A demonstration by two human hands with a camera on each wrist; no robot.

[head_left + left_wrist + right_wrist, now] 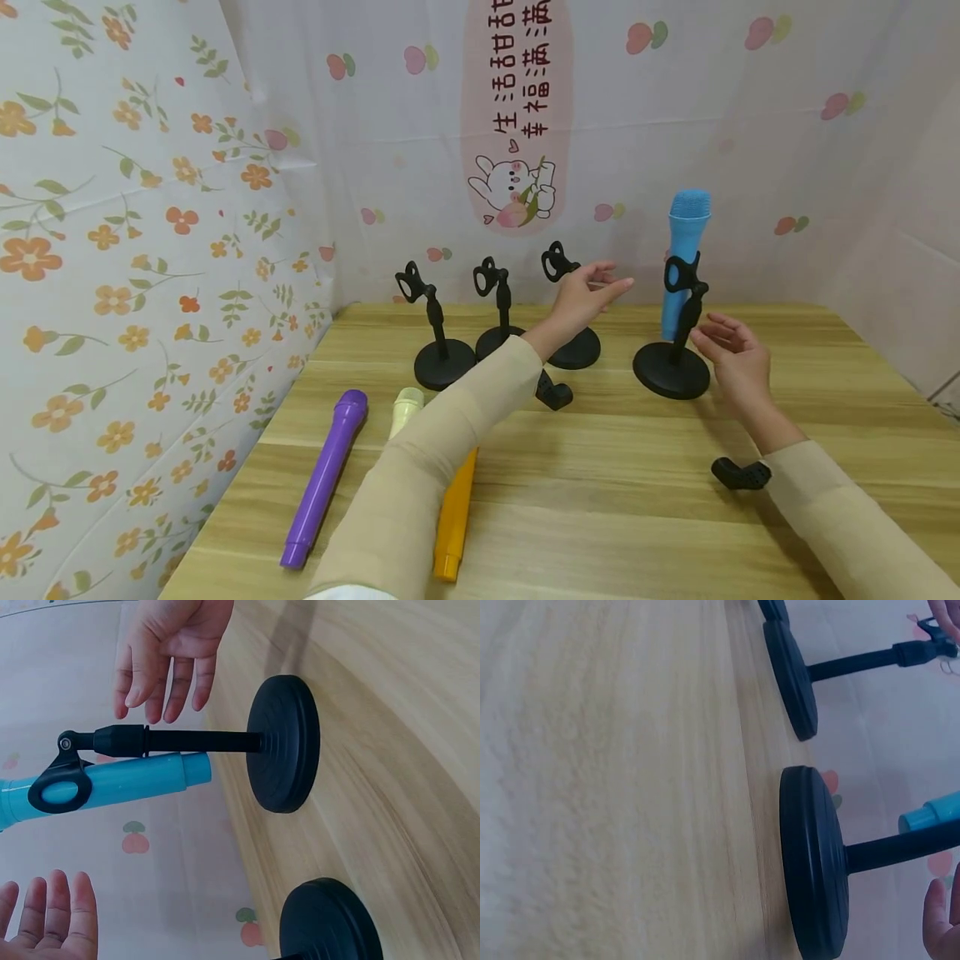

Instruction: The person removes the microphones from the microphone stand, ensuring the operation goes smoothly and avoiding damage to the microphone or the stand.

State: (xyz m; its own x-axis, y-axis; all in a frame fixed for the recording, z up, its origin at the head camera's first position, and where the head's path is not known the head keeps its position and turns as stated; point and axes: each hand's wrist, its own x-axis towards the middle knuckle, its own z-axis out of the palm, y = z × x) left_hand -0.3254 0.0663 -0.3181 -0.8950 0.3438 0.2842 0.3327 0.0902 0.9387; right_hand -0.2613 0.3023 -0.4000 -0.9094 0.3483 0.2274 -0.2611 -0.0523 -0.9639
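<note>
Here's the right grip (737, 367), empty, fingers loosely bent just beside the pole of the rightmost stand (690, 312); whether a fingertip brushes it, the views don't settle. Across the gap, the left grip (577, 302) is empty too, fingers loose, in front of the neighbouring stand (576, 350). And there's the blue microphone (688, 225), leaning head up in the rightmost stand's clip, its tail alongside the pole! That's the risk: a loose clip could let it slide, and a nudge up high could tip the lot. The left wrist could catch the neighbouring stand as well. Lower on the tabletop (600, 475), a careless right sleeve might sweep the black angled piece (741, 474), while the left could set the orange microphone (454, 521) rolling.
</note>
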